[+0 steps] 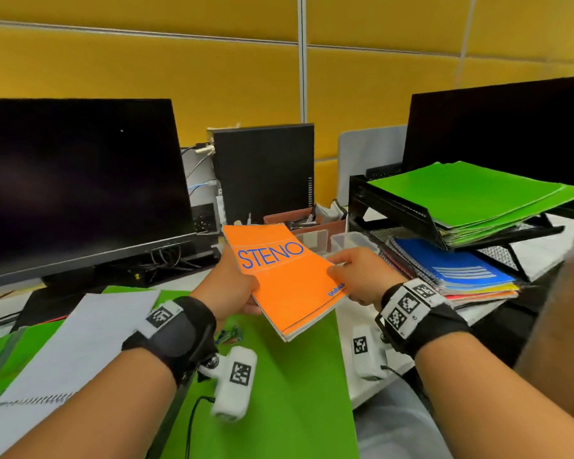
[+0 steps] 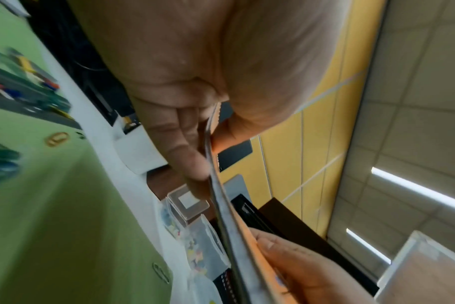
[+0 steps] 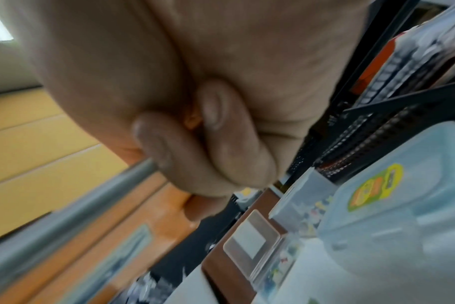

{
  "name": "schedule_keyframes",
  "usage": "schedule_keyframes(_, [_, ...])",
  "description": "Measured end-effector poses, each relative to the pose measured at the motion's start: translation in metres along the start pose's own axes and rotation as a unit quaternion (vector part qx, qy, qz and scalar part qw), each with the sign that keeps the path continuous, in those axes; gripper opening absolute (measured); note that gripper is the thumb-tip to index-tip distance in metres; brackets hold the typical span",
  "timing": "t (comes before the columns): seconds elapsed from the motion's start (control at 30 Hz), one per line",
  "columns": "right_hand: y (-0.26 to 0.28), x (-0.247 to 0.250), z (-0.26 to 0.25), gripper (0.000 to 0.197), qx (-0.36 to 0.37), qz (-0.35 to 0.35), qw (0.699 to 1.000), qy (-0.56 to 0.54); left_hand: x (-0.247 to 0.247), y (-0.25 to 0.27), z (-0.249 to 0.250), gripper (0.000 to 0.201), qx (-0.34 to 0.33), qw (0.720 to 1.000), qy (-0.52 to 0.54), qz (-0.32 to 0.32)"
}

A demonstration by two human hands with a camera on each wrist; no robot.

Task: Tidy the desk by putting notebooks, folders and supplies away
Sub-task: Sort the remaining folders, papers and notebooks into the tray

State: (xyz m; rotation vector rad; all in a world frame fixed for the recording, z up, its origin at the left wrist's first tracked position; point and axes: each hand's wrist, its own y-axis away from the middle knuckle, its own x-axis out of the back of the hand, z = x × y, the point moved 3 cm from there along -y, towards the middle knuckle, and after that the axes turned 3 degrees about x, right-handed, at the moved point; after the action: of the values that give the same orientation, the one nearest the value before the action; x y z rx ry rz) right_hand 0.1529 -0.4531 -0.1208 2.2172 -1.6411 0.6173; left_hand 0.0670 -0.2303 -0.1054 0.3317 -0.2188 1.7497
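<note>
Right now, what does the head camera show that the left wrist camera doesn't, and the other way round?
Only the head view shows the STENO lettering on the orange notebook, the black tray rack with green folders, and two dark monitors. Only the left wrist view shows the ceiling lights and a gold paper clip. Both show the left hand and right hand holding the notebook.
</note>
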Motion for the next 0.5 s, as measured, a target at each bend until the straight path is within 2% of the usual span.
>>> schedule_keyframes(0.1, [0.003, 0.025, 0.007, 0.027, -0.011, 0.036, 0.999, -0.029, -0.022, -0.028, 0.016, 0.056, -0.021, 0.998, -0.055, 0.005])
schedule_keyframes(0.23, [0.007, 0.058, 0.019, 0.026, -0.016, 0.074, 0.996, -0.049, -0.057, -0.052, 0.034, 0.025, -0.027, 0.993, -0.116, -0.015])
schedule_keyframes(0.37, [0.019, 0.087, 0.032, 0.026, -0.007, 0.086, 0.993, -0.081, -0.086, -0.063, 0.045, 0.028, -0.028, 0.989, -0.141, -0.026])
schedule_keyframes(0.5, [0.035, 0.110, 0.048, 0.025, -0.020, 0.068, 0.997, -0.042, -0.106, -0.075, 0.047, 0.028, -0.014, 0.988, -0.149, -0.050])
